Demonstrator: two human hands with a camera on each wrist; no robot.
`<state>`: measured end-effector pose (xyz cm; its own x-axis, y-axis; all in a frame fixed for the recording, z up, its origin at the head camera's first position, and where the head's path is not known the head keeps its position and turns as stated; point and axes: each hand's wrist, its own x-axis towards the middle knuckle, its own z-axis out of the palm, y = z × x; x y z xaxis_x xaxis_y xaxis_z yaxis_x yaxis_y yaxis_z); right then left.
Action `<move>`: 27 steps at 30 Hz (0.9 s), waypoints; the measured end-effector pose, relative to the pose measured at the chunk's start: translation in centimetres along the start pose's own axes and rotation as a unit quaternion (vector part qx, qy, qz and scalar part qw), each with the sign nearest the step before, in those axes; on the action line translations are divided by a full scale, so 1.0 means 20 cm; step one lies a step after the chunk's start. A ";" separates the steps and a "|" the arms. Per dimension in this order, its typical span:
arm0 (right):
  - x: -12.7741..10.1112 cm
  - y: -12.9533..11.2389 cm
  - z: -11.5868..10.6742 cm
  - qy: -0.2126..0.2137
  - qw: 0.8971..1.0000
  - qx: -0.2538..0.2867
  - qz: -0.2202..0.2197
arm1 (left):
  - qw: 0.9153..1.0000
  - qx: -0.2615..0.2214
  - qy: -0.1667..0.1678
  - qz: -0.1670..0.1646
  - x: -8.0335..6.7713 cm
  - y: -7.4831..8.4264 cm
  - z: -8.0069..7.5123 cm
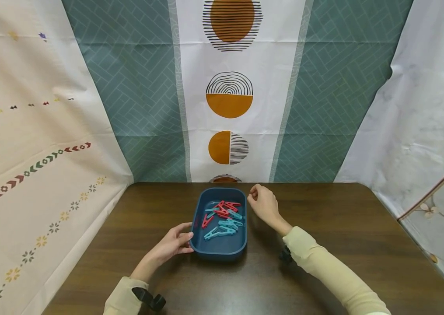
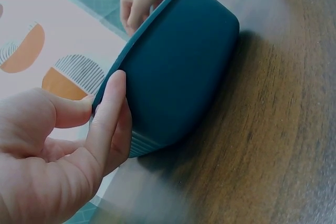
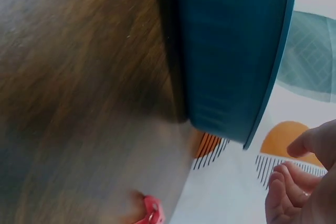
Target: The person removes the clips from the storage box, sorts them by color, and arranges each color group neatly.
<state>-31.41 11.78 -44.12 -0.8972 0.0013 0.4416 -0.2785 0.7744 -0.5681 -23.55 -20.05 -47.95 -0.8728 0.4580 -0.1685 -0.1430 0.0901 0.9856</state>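
While the dark blue tray is being steadied on the brown table in the head view, its near-left corner is being touched by the left hand with fingers only lightly bent, and the right hand is being held loosely curled just beside the far-right rim — nothing appears to be gripped in it. Red and teal clothespins are being kept in a loose heap inside the tray. From the left wrist, the left fingers are being laid nearly straight along the tray wall, thumb at the rim — a light contact, so the tray could be slid or tipped if it is pushed unevenly. From the right wrist, the tray's side is being shown with the curled right fingers apart from it, and a red clothespin seems to be lying outside on the table; it could be knocked further away by the wrist.
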 end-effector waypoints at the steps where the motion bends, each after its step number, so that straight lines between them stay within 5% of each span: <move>1: 0.00 -0.01 0.01 -0.002 1.000 0.000 -0.007 | 1.000 0.000 0.001 0.000 0.00 0.00 0.00; 13: 0.01 -0.09 0.08 -0.069 0.995 0.015 -0.064 | 1.000 -0.012 0.004 -0.006 0.00 0.00 0.01; 27: 0.00 -0.14 0.15 -0.166 0.978 0.019 -0.122 | 1.000 -0.014 -0.003 0.001 -0.01 0.00 0.01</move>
<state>-31.67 7.72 -44.60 -0.8624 -0.3914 0.3210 -0.5054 0.7024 -0.5012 -23.36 -20.03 -47.99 -0.8706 0.4626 -0.1672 -0.1547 0.0651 0.9858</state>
